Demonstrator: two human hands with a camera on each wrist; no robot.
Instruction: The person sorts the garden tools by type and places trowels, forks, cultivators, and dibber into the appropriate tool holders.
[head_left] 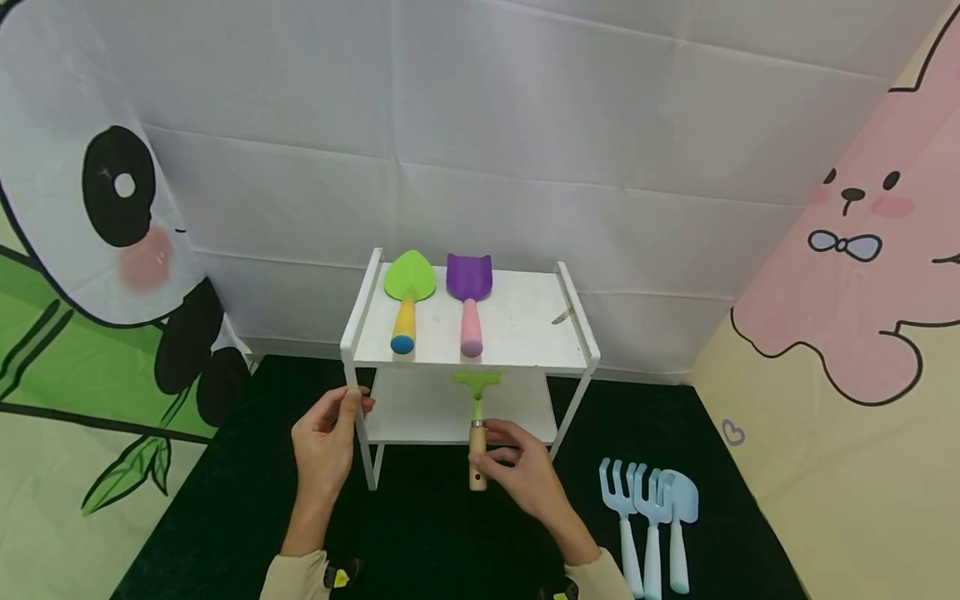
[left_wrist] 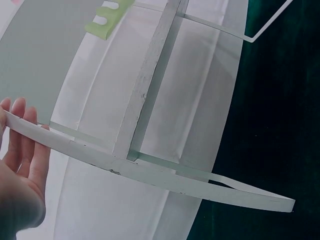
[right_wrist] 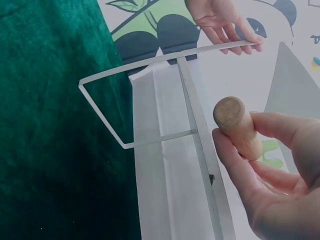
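Observation:
My left hand (head_left: pixel 324 442) holds the front left leg (left_wrist: pixel 75 150) of a small white two-tier shelf (head_left: pixel 522 321), thumb in front and fingers behind. My right hand (head_left: pixel 525 471) pinches the wooden handle (right_wrist: pixel 231 112) of a small hand rake between thumb and fingers. The rake's green toothed head (head_left: pixel 476 381) points away from me, in front of the lower tier (head_left: pixel 420 408). On the top tier lie a green trowel (head_left: pixel 410 277) with a yellow handle and a purple shovel (head_left: pixel 469 278) with a pink handle, side by side.
To the right on the dark green cloth (head_left: pixel 247 500) lie two light blue forks (head_left: pixel 618 493) (head_left: pixel 652 497) and a light blue spade (head_left: pixel 682 497). White fabric (head_left: pixel 487 125) hangs behind the shelf, with a panda print (head_left: pixel 150 267) left and a pink animal print (head_left: pixel 855 300) right.

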